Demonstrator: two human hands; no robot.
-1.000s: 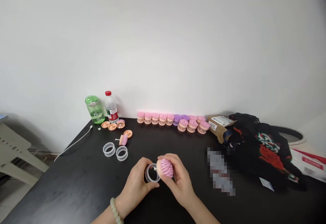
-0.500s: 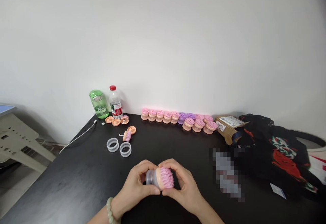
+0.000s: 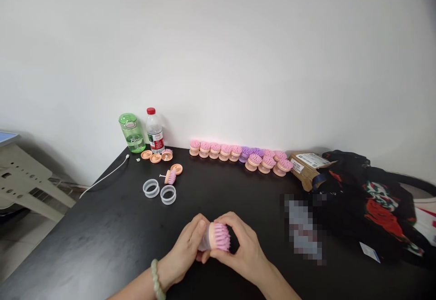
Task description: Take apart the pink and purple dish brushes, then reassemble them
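Combines a domed head of pink, pointed bristles (image 3: 222, 237), a smooth, round, peach plastic base (image 3: 212, 236) and a translucent, colourless plastic ring (image 3: 205, 241) set against that base. Held tipped on its side between the left hand (image 3: 188, 245) and right hand (image 3: 244, 249), with bristles toward the right and with the ring partly hidden.

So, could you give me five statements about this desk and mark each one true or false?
1. The right hand holds a pink brush. True.
2. The bracelet circles the right wrist. False: the bracelet circles the left wrist.
3. Two loose rings lie on the desk. True.
4. The bottle has a cap that is green. False: the cap is red.
5. The green cup stands beside the bottle. True.
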